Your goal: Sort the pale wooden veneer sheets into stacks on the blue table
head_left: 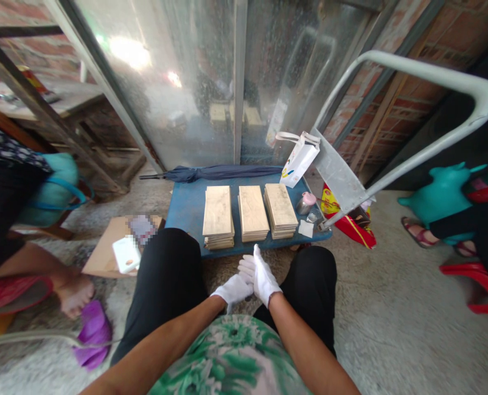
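Left hand (234, 289) and right hand (264, 278) together, low centre; grip unclear. Stacks (253, 211) mid-frame on cart (186, 203). Rightmost one's edges uneven; bump from nearby knee (317, 269) could topple it.

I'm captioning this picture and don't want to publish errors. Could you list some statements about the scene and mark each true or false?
1. Three wooden stacks stand on the blue cart. True.

2. The left hand and right hand are bare. False: both wear white gloves.

3. The umbrella lies behind the stacks, near the glass. True.

4. The jar with the pink lid is left of the stacks. False: the jar is to their right.

5. A purple slipper lies on the floor. True.
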The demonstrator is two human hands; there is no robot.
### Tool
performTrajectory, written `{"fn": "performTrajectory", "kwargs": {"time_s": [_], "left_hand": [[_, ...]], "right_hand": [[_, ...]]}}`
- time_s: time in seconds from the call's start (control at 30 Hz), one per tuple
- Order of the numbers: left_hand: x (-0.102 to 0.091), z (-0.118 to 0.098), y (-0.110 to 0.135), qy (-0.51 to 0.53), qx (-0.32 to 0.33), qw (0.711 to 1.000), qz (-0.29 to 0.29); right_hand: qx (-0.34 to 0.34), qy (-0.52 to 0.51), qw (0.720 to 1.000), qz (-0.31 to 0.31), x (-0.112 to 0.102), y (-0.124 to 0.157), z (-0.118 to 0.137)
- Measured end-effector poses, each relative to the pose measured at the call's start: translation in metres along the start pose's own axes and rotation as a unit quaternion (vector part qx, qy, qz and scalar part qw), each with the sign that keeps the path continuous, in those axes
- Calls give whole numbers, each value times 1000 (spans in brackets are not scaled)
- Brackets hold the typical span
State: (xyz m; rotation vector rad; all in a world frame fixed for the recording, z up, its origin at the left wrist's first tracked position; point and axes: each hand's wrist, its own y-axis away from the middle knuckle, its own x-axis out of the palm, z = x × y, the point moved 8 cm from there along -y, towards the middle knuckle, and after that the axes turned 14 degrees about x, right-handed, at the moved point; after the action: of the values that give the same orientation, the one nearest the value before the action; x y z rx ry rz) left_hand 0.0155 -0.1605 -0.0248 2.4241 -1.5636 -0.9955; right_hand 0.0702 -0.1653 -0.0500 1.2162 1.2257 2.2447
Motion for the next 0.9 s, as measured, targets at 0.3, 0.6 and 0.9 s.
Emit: {"fn": "performTrajectory", "kwargs": {"time_s": [0.3, 0.6, 0.9], "left_hand": [[-27, 46, 19, -50, -126, 990, -26], [-31, 34, 19, -25, -99, 994, -48], [-54, 40, 22, 39, -99, 984, -141]], "right_hand": [[40, 26, 992, -116, -36, 16, 4], [32, 75, 984, -160, -29, 36, 5], [42, 149, 975, -158, 2, 44, 20]]}}
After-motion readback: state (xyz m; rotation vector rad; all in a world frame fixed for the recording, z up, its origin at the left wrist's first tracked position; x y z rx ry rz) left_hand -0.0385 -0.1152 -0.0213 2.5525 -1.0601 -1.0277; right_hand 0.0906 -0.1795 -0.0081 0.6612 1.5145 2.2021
